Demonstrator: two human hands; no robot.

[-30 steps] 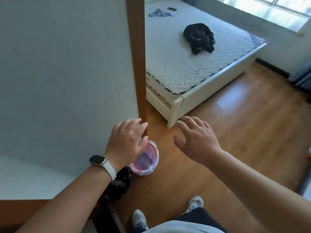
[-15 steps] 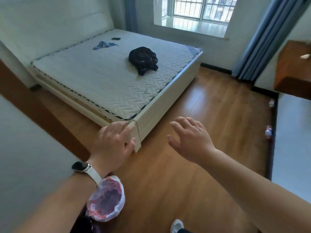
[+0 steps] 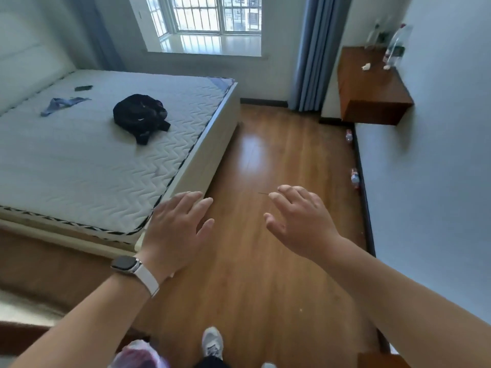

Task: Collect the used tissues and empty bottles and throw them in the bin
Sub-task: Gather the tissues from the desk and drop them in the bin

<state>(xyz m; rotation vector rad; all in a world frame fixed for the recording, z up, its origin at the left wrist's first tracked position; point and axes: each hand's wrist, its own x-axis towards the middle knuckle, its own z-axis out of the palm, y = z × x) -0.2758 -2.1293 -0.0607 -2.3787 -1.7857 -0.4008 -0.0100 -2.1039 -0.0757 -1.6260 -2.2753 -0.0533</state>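
- Far left there's the bed (image 3: 79, 168) with a black bag (image 3: 140, 116) and a blue cloth (image 3: 62, 103) on it. None of that looks like tissue or bottle to me, so I'd skip it.
- The bin (image 3: 136, 355), lined with a pinkish bag, is at the bottom edge by your shoe (image 3: 212, 343). Only its rim shows. Everything has to come back here.
- Your left hand (image 3: 176, 229), the one with the watch (image 3: 127, 264), hovers by the bed corner with fingers spread and relaxed, holding nothing.
- Your right hand (image 3: 300, 221) is out over the wooden floor (image 3: 265, 274) with loose fingers, also empty.
- Closest job is the near floor bottle (image 3: 354, 177), lying against the right wall's skirting, with the far floor bottle (image 3: 348, 135) further along. I'd take one per hand and wrap round the middle. They're round, so a nudge probably sends them rolling.
- After that comes the wooden shelf (image 3: 372, 86) on the right wall. It has two crumpled tissues (image 3: 366, 66) with tall clear shelf bottles (image 3: 396, 46) standing behind. Pinch the tissues first, since the bottles look tippy. Can't tell if they're empty.
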